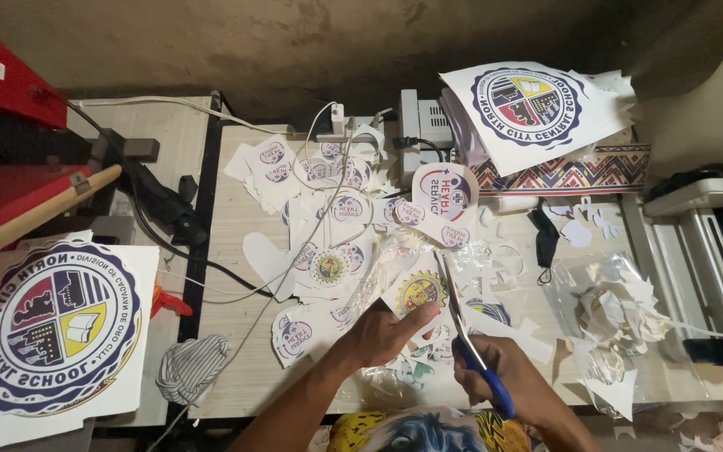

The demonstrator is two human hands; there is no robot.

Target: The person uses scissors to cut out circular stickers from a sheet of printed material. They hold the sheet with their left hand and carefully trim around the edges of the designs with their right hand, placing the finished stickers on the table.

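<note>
My left hand (388, 331) pinches a white paper sheet printed with a round yellow and red emblem (419, 290), holding it just above the table. My right hand (508, 387) grips blue-handled scissors (470, 345); their metal blades point up and away, crossing the right edge of that sheet. Around the hands lie several cut-out round printed logos (328, 219) and a crumpled clear plastic wrap (388, 255).
The pale wooden table (236, 351) carries paper offcuts (621, 314) at right, a black cloth mask (545, 237), white cables and a charger (336, 121). Large round crest prints lie at left (48, 325) and top right (529, 105). A red machine with a wooden handle (35, 213) stands left.
</note>
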